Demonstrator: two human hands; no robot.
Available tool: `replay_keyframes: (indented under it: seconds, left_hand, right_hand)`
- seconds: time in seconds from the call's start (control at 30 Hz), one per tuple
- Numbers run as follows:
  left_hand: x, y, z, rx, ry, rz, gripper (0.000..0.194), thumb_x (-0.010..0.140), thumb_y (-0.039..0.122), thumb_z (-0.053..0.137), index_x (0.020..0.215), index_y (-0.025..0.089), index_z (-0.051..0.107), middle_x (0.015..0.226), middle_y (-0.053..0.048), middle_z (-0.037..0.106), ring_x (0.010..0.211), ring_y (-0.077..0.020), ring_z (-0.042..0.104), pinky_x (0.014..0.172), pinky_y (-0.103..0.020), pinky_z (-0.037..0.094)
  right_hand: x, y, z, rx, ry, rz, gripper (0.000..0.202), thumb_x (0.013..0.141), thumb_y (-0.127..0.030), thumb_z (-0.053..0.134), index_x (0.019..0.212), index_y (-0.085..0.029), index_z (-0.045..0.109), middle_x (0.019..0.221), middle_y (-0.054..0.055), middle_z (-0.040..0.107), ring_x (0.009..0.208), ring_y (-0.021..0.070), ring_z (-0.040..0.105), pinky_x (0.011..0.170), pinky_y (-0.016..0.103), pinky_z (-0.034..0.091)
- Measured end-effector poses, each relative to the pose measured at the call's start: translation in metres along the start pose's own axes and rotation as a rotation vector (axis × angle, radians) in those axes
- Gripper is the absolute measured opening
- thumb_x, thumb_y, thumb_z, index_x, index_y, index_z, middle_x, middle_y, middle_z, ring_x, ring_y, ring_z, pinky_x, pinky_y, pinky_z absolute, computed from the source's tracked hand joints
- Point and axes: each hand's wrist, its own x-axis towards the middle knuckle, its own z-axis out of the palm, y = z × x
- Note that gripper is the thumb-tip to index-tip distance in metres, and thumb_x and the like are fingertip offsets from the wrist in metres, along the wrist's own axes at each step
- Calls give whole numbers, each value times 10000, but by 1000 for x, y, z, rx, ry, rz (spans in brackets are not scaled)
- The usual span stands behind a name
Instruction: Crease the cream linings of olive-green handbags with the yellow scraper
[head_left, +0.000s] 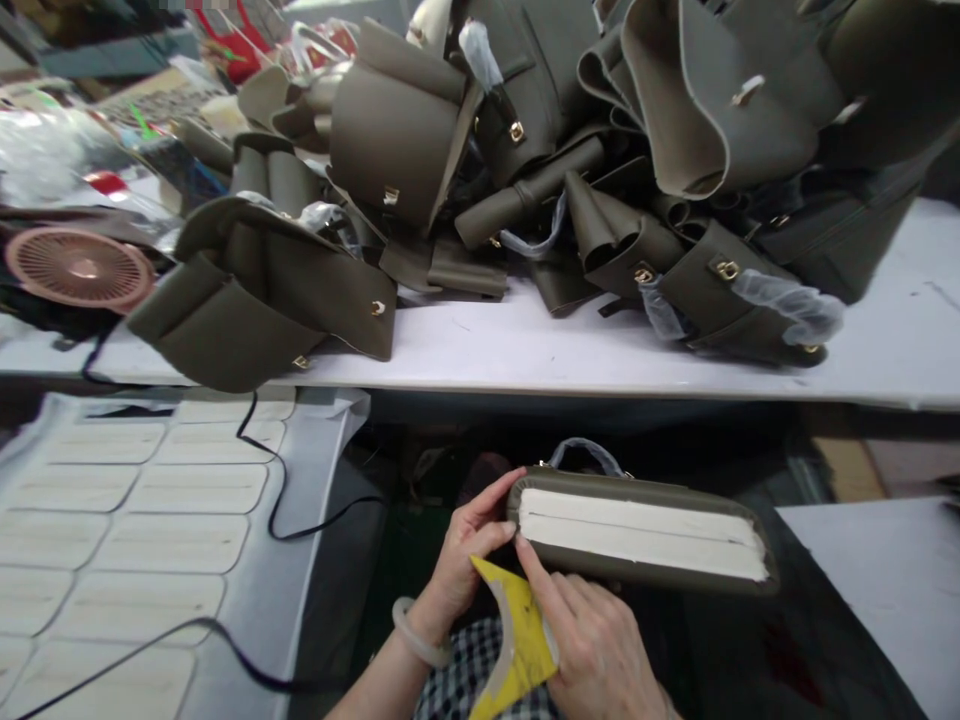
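A dark olive handbag (652,568) lies tilted above my lap, a long white panel (637,530) facing up along it. Its handle (589,447), wrapped in clear plastic, sticks up at the far side. My left hand (459,562) grips the bag's left end, thumb at the corner of the white panel. The index finger of my right hand (596,632) presses at that same corner. Tucked in the right hand is a yellow piece (523,632) with a curved pale edge, hanging below the bag; its exact kind is unclear.
Several olive bags and bag parts (401,130) are heaped on the white table (510,345) ahead. A pink fan (79,268) sits at its left. Rows of white rounded panels (176,540) cover the left work surface, crossed by a black cord (279,490). At right lies a white sheet (874,560).
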Motion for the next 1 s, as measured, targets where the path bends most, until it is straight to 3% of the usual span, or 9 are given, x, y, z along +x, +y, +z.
replay_keyframes:
  seconds: [0.13, 0.3, 0.47, 0.6, 0.67, 0.77, 0.83, 0.93, 1.0]
  left_hand:
    - [2, -4, 2, 9, 38, 13, 574, 791, 231, 614, 1364, 227, 577, 1380, -73, 606, 1333, -324, 481, 1131, -432, 355]
    - [2, -5, 8, -2, 128, 10, 541, 760, 220, 610, 1300, 232, 635, 1307, -61, 659, 1190, -289, 602, 1077, -395, 413]
    - [1, -5, 7, -81, 95, -11, 551, 761, 233, 629, 1311, 195, 629, 1251, -101, 688, 1144, -308, 628, 1063, -426, 418]
    - [4, -7, 8, 16, 70, 29, 546, 783, 232, 620, 1328, 195, 608, 1263, -100, 680, 1157, -314, 616, 1049, -433, 432]
    - [4, -9, 12, 99, 103, 86, 520, 804, 226, 590, 1323, 210, 605, 1272, -85, 674, 1158, -301, 613, 1041, -417, 440]
    - [4, -14, 21, 262, 189, 217, 447, 859, 233, 541, 1300, 228, 611, 1304, -67, 651, 1185, -283, 594, 1037, -387, 444]
    - [2, -18, 26, 358, 207, 295, 413, 908, 256, 507, 1311, 238, 597, 1339, -60, 625, 1215, -273, 574, 1053, -372, 430]
    - [0, -21, 26, 424, 194, 349, 409, 961, 293, 467, 1359, 255, 554, 1398, -50, 581, 1280, -252, 527, 1096, -350, 389]
    - [-1, -21, 22, 413, 181, 325, 417, 976, 308, 462, 1385, 267, 531, 1430, -36, 558, 1322, -232, 493, 1121, -331, 362]
  right_hand:
    - [7, 2, 0, -68, -44, -34, 626, 828, -34, 402, 1451, -32, 341, 812, 99, 674, 663, 241, 644, 574, 362, 493]
    - [12, 4, 4, -59, -40, -46, 547, 856, -51, 418, 1402, -28, 414, 795, 97, 671, 649, 232, 647, 555, 336, 497]
    - [7, 8, 9, 11, 11, -35, 584, 865, -75, 414, 1448, -57, 389, 809, 100, 691, 643, 227, 665, 583, 334, 551]
    - [6, 8, 10, 100, 2, -6, 579, 865, -97, 427, 1441, -43, 416, 881, 141, 720, 704, 250, 698, 641, 372, 599]
    - [4, 6, 6, 220, -1, 5, 581, 865, -109, 422, 1444, -49, 422, 1029, 174, 724, 841, 269, 718, 738, 391, 614]
    - [-2, 8, -17, 482, -18, 102, 496, 920, -168, 444, 1414, -162, 490, 1252, 118, 672, 1100, 248, 667, 950, 354, 557]
    - [-1, 21, -45, 557, -30, 250, 421, 966, -268, 483, 1383, -227, 525, 1261, 71, 673, 1145, 236, 645, 963, 317, 543]
    - [24, 58, -92, 396, -62, 434, 491, 988, -431, 470, 1444, -249, 443, 1194, 80, 695, 1064, 266, 673, 855, 351, 571]
    - [57, 88, -112, 193, -67, 411, 589, 978, -526, 442, 1494, -256, 356, 1229, 94, 670, 1057, 298, 663, 883, 431, 537]
